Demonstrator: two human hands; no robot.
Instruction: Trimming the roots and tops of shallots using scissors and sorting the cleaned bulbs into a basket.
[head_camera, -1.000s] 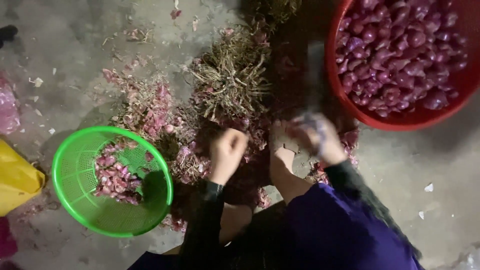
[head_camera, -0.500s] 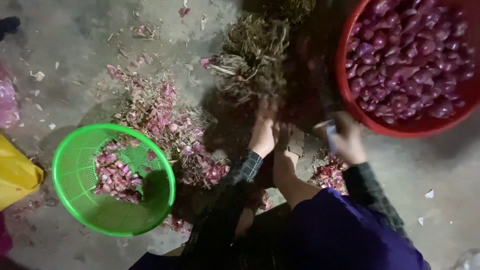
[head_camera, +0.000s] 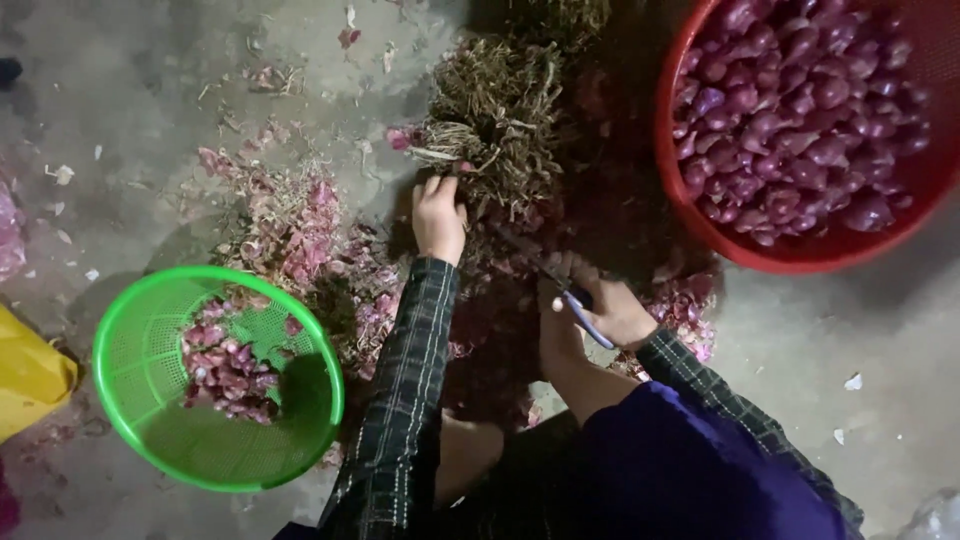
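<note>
1. Left hand (head_camera: 438, 215) stretched forward onto the near edge of the tangled heap of dried, straw-coloured shallot stalks with purple bulbs (head_camera: 497, 120), fingers curled down into the tangle; bunched on a clump by the look of it, though what they hold cannot be told.
2. Right hand (head_camera: 600, 310) kept back near the knee, fingers wrapped around the blue-handled small cutting tool (head_camera: 585, 315), blade angled forward toward the heap; probably parked low so the reaching hand has room.
3. Heap lying on the grey concrete floor (head_camera: 130, 110) straight ahead, within reach of both hands.
4. Large red round plastic basket (head_camera: 690, 210) full of trimmed purple shallots at far right, just beside the heap, close to the tool hand.
5. Green round mesh plastic basket (head_camera: 300, 440) at near left, holding a small mound of pink-purple pieces, just beside the left sleeve.
6. Drift of pink papery skins and trimmings (head_camera: 300, 230) spread on the floor between green basket and heap; nothing solid across the reach.
7. Yellow object (head_camera: 30, 375) at the left edge, well apart from the hands.
</note>
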